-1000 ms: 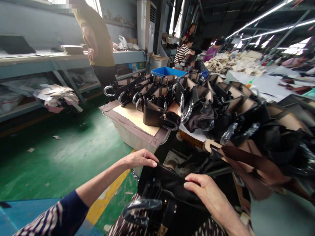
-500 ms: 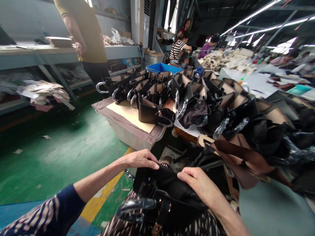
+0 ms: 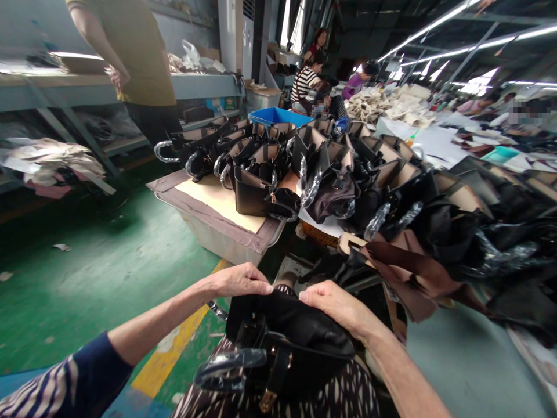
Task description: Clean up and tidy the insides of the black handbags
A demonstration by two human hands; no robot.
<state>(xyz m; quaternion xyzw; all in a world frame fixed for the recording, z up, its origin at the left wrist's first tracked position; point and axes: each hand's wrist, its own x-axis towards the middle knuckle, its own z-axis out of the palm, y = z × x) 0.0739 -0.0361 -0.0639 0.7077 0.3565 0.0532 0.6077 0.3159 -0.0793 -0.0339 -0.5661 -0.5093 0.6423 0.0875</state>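
Note:
A black handbag lies across my lap on patterned trousers. Its handle is wrapped in clear plastic and droops toward me, beside a strap with gold-coloured metal fittings. My left hand pinches the bag's far upper edge, thumb on the near side. A short way to the right along that same edge, my right hand grips the black fabric between thumb and fingers. The fingertips of both hands are partly hidden behind the edge.
Many black handbags stand on a covered bin and beyond it. Brown fabric pieces lie at right beside a pale tabletop. A person in a yellow shirt stands at left; others sit near a blue crate.
My right hand has moved left along the bag's edge, closer to my left hand. The whole view has shifted a little, so the surroundings appear farther left.

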